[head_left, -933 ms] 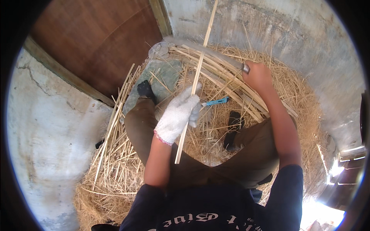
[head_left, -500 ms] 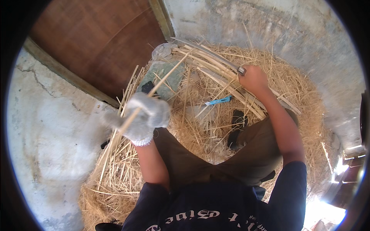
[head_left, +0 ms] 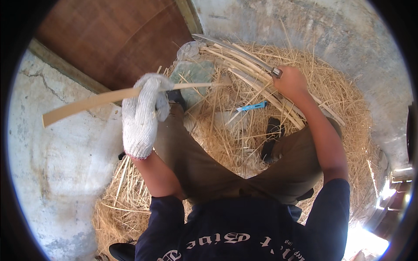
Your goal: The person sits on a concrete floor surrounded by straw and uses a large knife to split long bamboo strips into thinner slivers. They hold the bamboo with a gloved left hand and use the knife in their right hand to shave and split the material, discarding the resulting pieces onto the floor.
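In a white knitted glove, my left hand (head_left: 146,104) is closed round a long flat bamboo strip (head_left: 93,101). The strip's broad end sticks out to the left and its thin end points right. My bare right hand (head_left: 291,81) grips the handle of a long knife (head_left: 241,54), whose blade runs up and to the left over a bundle of split strips (head_left: 261,89). The strip and the blade are apart. Between my legs, a blue box cutter (head_left: 252,106) lies on the shavings.
Deep shavings (head_left: 339,95) cover the floor around me. A greenish flat stone (head_left: 191,76) lies near the brown door panel (head_left: 117,43). Stained plaster walls (head_left: 56,174) stand at left and far right. A black sandal (head_left: 272,135) shows by my right leg.
My left hand has swung the strip from a steep slant to nearly level, its broad end now far left. My left knee shows more; the right hand keeps the knife almost in place.
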Available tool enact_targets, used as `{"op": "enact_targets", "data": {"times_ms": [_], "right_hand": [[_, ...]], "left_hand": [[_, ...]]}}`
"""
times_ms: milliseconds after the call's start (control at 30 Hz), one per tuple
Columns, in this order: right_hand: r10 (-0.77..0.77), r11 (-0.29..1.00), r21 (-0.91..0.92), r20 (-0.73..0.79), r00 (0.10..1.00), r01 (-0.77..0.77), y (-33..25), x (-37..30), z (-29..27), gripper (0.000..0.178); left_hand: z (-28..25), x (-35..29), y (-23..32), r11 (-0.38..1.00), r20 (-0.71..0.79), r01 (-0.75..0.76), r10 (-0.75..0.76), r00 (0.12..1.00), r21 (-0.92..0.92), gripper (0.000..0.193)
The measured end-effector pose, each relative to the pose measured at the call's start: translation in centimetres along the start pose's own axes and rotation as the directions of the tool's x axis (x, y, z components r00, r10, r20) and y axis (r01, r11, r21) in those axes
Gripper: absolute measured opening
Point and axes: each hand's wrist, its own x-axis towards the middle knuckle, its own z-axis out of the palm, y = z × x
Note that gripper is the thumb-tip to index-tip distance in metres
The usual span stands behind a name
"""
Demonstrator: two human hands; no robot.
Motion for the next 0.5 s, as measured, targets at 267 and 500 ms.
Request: {"op": "enact_targets", "data": {"times_ms": [267, 500], "right_hand": [[0.051, 0.994, 0.090, 0.040, 0.998, -0.054, -1.0, -0.6, -0.5, 0.022], [0.051, 0.884, 0.456, 0.135, 0.990, -0.108, -2.5, -2.9, 1.5, 0.034]], "left_hand": [[3.1, 4.1, -1.2, 0.884, -0.255, -0.408, 0.350, 0.901, -0.229, 0.022], [5.8, 6.8, -2.8, 0.842, -0.497, -0.449, 0.264, 0.827, -0.299, 0.044]]}}
